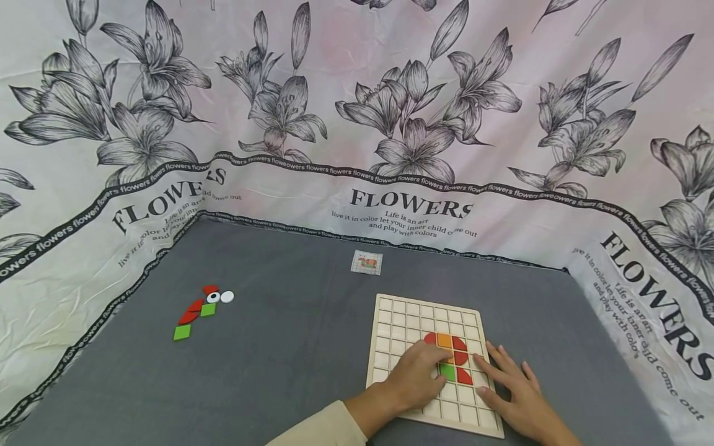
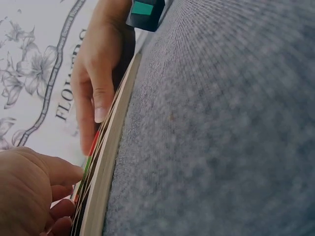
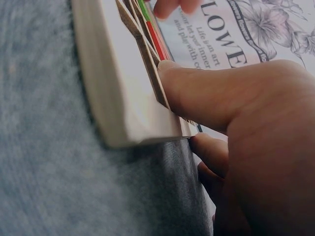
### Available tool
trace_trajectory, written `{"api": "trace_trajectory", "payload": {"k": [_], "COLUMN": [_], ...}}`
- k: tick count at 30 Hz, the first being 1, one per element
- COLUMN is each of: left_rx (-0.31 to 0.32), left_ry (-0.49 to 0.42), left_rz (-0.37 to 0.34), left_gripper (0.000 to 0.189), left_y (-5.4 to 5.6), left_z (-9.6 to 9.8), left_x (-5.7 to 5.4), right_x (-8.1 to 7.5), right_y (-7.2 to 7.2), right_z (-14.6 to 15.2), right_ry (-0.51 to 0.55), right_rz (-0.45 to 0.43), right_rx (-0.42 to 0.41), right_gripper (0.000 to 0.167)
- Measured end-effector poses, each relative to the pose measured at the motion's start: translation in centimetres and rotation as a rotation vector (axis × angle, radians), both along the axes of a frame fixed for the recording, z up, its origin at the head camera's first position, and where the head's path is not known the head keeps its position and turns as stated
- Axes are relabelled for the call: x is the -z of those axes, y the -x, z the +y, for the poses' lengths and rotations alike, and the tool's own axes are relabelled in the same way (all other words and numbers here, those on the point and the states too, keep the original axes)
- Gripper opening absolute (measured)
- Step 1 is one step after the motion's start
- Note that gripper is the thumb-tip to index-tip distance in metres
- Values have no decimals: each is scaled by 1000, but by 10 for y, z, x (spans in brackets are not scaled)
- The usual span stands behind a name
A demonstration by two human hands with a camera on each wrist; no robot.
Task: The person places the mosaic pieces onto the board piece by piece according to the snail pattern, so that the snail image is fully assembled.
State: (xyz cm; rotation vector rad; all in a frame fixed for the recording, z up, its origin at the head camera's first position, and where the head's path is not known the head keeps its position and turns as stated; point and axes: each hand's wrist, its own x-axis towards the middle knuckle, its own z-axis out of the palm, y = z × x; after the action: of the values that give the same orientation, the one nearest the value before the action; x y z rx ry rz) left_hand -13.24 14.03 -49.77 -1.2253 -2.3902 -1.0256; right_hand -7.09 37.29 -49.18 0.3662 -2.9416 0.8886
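Observation:
In the head view a pale wooden grid board (image 1: 388,334) lies on the grey cloth, with red (image 1: 460,358), orange (image 1: 444,340) and green (image 1: 447,371) tiles set in its middle squares. Over these tiles bends my left hand (image 1: 415,375), its index fingertip on an orange tile and its thumb beside the green one. That hand hides part of the tile group. My right hand (image 1: 519,393) rests with spread fingers along the board's right side. The right wrist view shows its thumb (image 3: 197,91) lying on the board's rim (image 3: 142,115).
Off to the left lie loose pieces: green squares (image 1: 182,333), red pieces (image 1: 192,310), a white disc (image 1: 227,297) and a black-and-white eye disc (image 1: 213,297). A small picture card (image 1: 366,263) lies behind the board. Flower-printed cloth (image 1: 290,192) walls the back and sides.

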Motion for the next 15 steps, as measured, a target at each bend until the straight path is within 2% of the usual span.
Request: {"api": "trace_trajectory", "payload": {"k": [3, 7, 12, 15], "left_rx": [22, 82, 116, 120], "left_ry": [-9, 6, 58, 36], "left_rz": [8, 22, -31, -60], "left_gripper": [33, 33, 40, 41], "left_y": [0, 0, -3, -4], "left_z": [0, 0, -1, -4], "left_x": [-1, -2, -5, -6], "right_x": [-1, -2, -1, 0], "right_y": [0, 0, -1, -1], "right_z": [-1, -1, -1, -1], "right_ry": [-8, -5, 1, 14], "right_rz": [-8, -13, 15, 38], "right_rx": [8, 8, -8, -22], "right_gripper": [53, 53, 48, 40]}}
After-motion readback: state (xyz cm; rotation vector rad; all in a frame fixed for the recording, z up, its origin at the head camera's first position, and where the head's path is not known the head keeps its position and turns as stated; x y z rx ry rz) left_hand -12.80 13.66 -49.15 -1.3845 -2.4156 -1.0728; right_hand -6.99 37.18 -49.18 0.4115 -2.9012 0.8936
